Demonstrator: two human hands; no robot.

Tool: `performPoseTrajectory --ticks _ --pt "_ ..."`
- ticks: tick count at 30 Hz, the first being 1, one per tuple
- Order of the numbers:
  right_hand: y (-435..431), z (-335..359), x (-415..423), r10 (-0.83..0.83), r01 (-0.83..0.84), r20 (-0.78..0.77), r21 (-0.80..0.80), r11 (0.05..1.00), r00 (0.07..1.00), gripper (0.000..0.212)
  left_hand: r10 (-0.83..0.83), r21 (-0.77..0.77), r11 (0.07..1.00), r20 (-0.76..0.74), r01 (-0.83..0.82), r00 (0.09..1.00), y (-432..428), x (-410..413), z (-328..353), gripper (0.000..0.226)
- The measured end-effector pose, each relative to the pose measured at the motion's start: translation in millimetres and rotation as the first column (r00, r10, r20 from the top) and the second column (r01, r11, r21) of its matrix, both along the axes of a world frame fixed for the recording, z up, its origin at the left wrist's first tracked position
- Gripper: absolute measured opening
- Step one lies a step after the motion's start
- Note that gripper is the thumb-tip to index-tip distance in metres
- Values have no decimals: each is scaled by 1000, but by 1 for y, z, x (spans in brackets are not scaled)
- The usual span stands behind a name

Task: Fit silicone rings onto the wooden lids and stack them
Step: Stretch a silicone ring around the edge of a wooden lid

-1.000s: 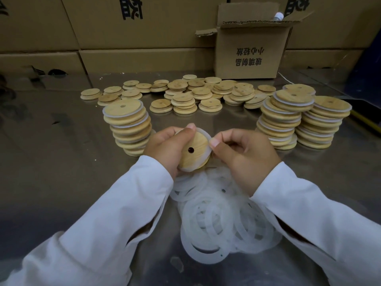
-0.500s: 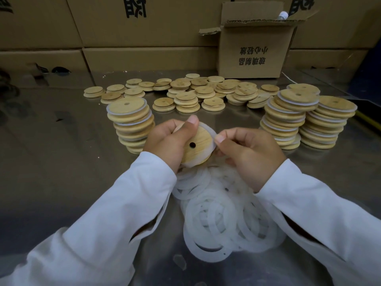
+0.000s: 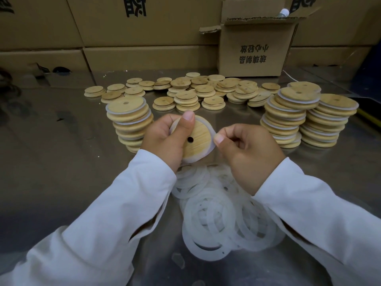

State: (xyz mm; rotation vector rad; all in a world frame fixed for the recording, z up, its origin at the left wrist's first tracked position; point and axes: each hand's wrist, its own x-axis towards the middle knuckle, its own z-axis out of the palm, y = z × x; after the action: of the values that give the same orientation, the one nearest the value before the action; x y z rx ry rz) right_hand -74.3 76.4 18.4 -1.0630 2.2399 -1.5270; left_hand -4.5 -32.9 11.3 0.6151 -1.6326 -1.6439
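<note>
My left hand [image 3: 167, 139] grips a round wooden lid [image 3: 199, 139] with a small centre hole, held tilted above the table, thumb across its top edge. A white silicone ring [image 3: 208, 153] runs around the lid's rim. My right hand [image 3: 247, 149] pinches that ring at the lid's right edge. Below my hands lies a loose pile of silicone rings [image 3: 222, 213]. One stack of ringed lids [image 3: 129, 122] stands to the left; two more stacks [image 3: 288, 114] [image 3: 329, 120] stand to the right. Bare wooden lids [image 3: 191, 91] are spread behind.
The work surface is a shiny metal table [image 3: 61, 151]. An open cardboard box [image 3: 253, 46] stands at the back right, with a wall of large cartons [image 3: 144, 27] behind the lids. A yellow object [image 3: 369, 118] lies at the far right edge.
The lid has been lifted slightly and tilted more toward me. My right thumb has shifted to the ring at the lid's right edge. The stacks have not moved.
</note>
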Motion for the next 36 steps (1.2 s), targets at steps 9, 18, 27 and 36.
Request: performPoseTrajectory --ticks 9,18,27,36 --pt "0 -1 3 2 -2 -15 19 1000 1000 21 5 70 998 -48 -1 999 -5 0 -4 23" --pt "-2 -3 5 -10 11 34 -31 999 999 20 -6 147 989 -59 15 998 -2 -2 -3 24" --pt "1 -2 -4 -26 35 96 -94 995 995 25 -38 -6 999 -36 38 999 -3 1 -3 25" --pt "-1 -2 1 -49 66 169 -97 993 984 23 -27 -63 998 -88 22 996 1 2 1 23"
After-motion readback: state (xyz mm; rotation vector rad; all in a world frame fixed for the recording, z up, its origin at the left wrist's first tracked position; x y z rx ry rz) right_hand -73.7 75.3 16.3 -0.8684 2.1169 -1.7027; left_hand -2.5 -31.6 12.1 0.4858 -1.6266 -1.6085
